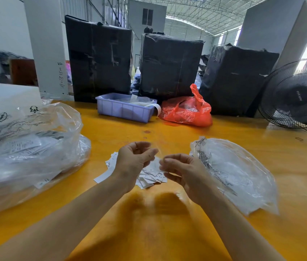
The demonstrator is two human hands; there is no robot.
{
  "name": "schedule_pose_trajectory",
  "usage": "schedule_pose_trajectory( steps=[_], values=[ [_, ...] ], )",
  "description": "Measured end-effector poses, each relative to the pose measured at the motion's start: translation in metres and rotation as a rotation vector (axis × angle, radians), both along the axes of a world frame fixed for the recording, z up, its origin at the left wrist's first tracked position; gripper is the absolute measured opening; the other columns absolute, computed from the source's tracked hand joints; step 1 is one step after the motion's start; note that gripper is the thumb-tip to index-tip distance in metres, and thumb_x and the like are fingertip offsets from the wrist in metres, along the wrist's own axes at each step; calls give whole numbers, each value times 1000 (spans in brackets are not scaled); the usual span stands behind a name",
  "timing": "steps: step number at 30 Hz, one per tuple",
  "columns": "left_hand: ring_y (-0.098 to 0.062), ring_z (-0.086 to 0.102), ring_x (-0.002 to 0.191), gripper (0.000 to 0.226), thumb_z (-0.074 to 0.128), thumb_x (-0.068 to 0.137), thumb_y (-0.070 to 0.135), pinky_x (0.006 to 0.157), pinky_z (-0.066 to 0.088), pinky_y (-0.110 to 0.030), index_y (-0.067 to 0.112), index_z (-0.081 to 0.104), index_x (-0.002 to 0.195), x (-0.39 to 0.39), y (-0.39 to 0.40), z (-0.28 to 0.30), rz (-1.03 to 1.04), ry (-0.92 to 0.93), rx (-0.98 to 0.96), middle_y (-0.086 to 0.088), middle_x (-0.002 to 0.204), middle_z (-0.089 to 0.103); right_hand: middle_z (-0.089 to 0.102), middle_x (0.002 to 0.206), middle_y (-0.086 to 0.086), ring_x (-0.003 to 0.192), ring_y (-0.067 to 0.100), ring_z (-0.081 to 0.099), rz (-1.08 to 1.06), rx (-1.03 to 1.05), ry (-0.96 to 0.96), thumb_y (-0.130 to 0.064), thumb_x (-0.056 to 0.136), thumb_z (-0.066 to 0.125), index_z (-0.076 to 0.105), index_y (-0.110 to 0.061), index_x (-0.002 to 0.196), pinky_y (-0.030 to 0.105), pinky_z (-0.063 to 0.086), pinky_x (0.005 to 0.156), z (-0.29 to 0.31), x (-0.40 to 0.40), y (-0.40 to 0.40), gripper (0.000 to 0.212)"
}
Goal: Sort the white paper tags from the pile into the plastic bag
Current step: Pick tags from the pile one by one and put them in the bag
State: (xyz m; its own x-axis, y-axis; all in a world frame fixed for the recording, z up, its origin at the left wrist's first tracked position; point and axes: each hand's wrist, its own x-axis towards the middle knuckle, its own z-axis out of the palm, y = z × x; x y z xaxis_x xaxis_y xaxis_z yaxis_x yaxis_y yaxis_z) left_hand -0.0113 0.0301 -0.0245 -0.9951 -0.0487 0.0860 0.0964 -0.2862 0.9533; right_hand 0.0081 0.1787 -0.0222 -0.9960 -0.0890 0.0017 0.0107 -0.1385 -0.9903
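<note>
At the lower centre of the frame both forearms reach in over the yellow table (167, 232), and the two hands hang just above the pile of white paper tags (150, 176). The left hand (134, 157) has its fingers curled inward, the right hand (181, 170) likewise, fingertips nearly meeting; there may be a small clear film between them, but motion blur keeps me from telling whether either hand really pinches anything. A loosely held tag could slip back into the pile, or several stuck together could come up at once. Right of centre lies a flat clear plastic bag (233, 170), its mouth not propped, so tags may slide off it onto the table. At left a bulkier clear bag (26, 147) already holding printed slips invites a mix-up. Farther back stand a lilac bin (124, 110) and a red bag (186, 112); at the right edge, a fan (295, 95) could scatter the light paper if running.
</note>
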Motion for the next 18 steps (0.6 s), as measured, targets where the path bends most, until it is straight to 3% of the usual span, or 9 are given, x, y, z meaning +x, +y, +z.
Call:
schedule_pose_trajectory(
  steps=[3,6,8,10,12,15,18],
  values=[
    [-9,65,65,40,76,73,-2,60,49,-20,14,54,102,-3,-6,-2,-105,0,-244,0,76,70,71,73,3,69,14,67,-97,-3,75,-4,86,62,65,-10,84,24,51,66,1,-5,5,8],
    [-8,64,73,55,86,64,13,67,50,-18,23,56,109,-4,-10,-4,-215,70,-549,4,87,70,69,71,-3,67,10,64,-131,424,377,0,87,60,69,-15,83,20,51,62,-2,-5,5,18],
    [-3,62,72,41,86,64,16,65,48,-13,23,67,99,-4,-11,-4,-245,142,-641,6,83,70,72,75,-3,70,11,66,-99,612,519,-1,85,64,72,-18,81,23,51,65,-5,-2,-2,19],
    [-1,63,66,16,83,68,13,63,48,-13,22,73,76,-5,-11,-4,-250,178,-638,6,70,71,72,74,-1,69,11,67,-130,562,543,-3,85,66,72,-16,81,24,52,67,-7,-4,-7,15],
    [1,63,61,13,81,71,11,61,48,-12,19,72,66,-9,-14,-5,-145,167,-605,6,63,71,71,73,0,66,11,66,-242,502,520,-5,88,63,70,-14,86,28,55,67,-8,-10,-5,12],
    [-1,63,59,11,82,69,12,59,47,-13,13,71,66,-17,-23,-5,77,134,-506,3,63,70,72,89,5,78,13,65,-360,782,538,-11,90,60,70,-9,99,28,54,75,-16,-20,5,13],
    [-11,64,64,18,86,64,16,62,48,-21,10,68,65,-23,-30,-7,213,88,-444,-4,68,70,65,119,5,109,17,57,-224,1071,481,-24,92,58,62,-13,120,26,42,91,-28,-28,1,30]
  ],
)
